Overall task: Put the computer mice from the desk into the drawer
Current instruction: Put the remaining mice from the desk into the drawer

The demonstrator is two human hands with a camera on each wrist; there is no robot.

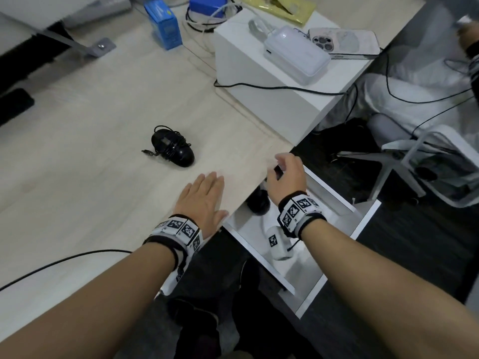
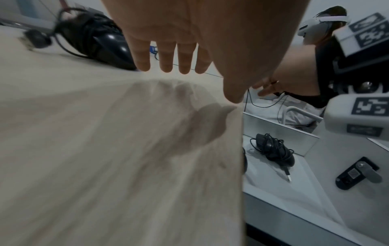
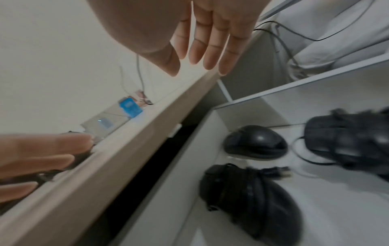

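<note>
Hovering at the near edge of the bench, the left hand is spread flat, fingers straight and together, palm down over the pale wood with nothing in it. Just to its right, the right hand hangs above the open white drawer, fingers loose and released, holding nothing. In the right wrist view three black mice lie inside that drawer: a cord-wrapped mouse nearest, a plain rounded mouse behind it, and another cord-wrapped one off to the right, blurred. Further along the bench, well apart from both hands, one more black mouse sits on the wood with its cable wound round its body and the plug sticking out to the left. Beyond it a white box carries a pale power bank and a phone lying face down. A blue carton stands at the far edge, beside a tangle of cables.
</note>
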